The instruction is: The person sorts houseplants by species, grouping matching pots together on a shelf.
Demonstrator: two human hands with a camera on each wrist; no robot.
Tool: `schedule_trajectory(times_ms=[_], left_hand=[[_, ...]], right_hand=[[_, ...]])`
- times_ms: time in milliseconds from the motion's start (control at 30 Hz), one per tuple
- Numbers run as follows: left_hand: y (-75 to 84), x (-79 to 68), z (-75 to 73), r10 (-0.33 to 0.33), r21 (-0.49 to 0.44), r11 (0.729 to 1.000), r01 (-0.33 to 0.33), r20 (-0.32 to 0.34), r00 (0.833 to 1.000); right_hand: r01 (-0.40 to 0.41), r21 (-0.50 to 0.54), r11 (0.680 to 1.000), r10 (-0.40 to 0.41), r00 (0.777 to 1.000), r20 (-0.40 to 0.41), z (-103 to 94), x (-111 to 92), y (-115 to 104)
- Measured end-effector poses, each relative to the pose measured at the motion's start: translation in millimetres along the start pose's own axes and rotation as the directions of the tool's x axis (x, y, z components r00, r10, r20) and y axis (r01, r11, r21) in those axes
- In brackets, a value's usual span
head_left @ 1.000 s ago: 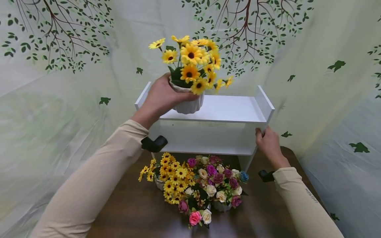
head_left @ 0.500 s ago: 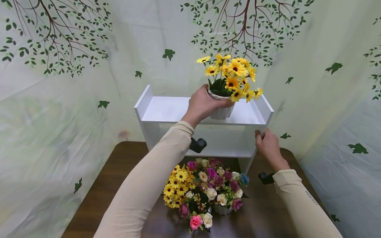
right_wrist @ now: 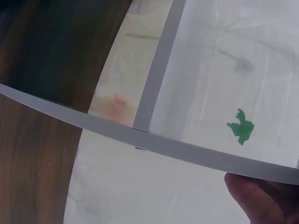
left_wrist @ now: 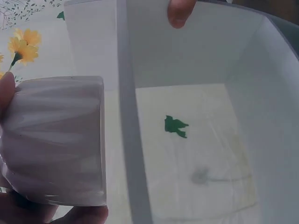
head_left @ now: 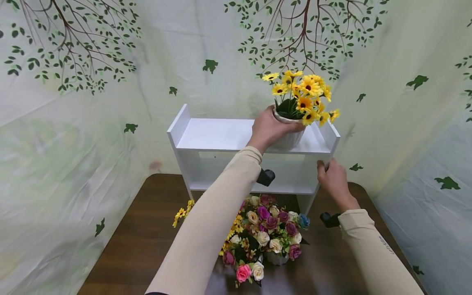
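My left hand (head_left: 271,128) grips a white fluted flowerpot (head_left: 289,137) of yellow daisy-like flowers (head_left: 306,96) over the right part of the top board (head_left: 217,133) of a white shelf unit. In the left wrist view, the pot (left_wrist: 56,140) shows a narrow gap between its base and the board's front edge (left_wrist: 127,116). The right hand (head_left: 333,182) holds the unit's right side panel (head_left: 327,141) below the top board. In the right wrist view, a finger (right_wrist: 252,196) lies against that panel's edge (right_wrist: 196,157).
On the dark wooden table (head_left: 140,229), several pots of roses (head_left: 274,229) stand before the unit, with yellow flowers (head_left: 236,227) partly hidden behind the left sleeve. A lower board (head_left: 291,187) spans the unit. A leaf-printed cloth (head_left: 169,49) hangs behind it.
The left hand has carried the pot of yellow flowers rightward and down, from over the shelf's middle to its right part. The right hand stays on the side panel.
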State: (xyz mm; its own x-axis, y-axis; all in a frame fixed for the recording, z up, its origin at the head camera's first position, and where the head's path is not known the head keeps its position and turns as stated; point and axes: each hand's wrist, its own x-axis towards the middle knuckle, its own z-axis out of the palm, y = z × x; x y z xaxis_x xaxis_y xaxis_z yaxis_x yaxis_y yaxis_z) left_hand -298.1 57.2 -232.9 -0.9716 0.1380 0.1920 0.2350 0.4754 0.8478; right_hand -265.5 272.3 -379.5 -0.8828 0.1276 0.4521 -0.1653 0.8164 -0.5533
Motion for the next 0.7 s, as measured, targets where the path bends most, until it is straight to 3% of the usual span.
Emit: schedule_trajectory(times_ms=[200, 500, 700], left_hand=[[-1.3, 7.0, 22.0, -0.015, -0.030, 0.999, 0.016, 0.019, 1.000], [-0.8, 14.0, 31.8, 0.002, -0.101, 0.995, -0.001, 0.004, 1.000], [-1.4, 16.2, 46.2, 0.007, -0.143, 0.990, 0.000, 0.050, 0.999]], right_hand=[[-0.022, 0.004, 1.000, 0.022, 1.000, 0.005, 0.9, 0.7, -1.0], [-0.008, 0.027, 1.000, 0.008, 1.000, 0.002, 4.6, 4.9, -8.5], [-0.022, 0.000, 1.000, 0.022, 1.000, -0.008, 1.7, 1.9, -2.9]])
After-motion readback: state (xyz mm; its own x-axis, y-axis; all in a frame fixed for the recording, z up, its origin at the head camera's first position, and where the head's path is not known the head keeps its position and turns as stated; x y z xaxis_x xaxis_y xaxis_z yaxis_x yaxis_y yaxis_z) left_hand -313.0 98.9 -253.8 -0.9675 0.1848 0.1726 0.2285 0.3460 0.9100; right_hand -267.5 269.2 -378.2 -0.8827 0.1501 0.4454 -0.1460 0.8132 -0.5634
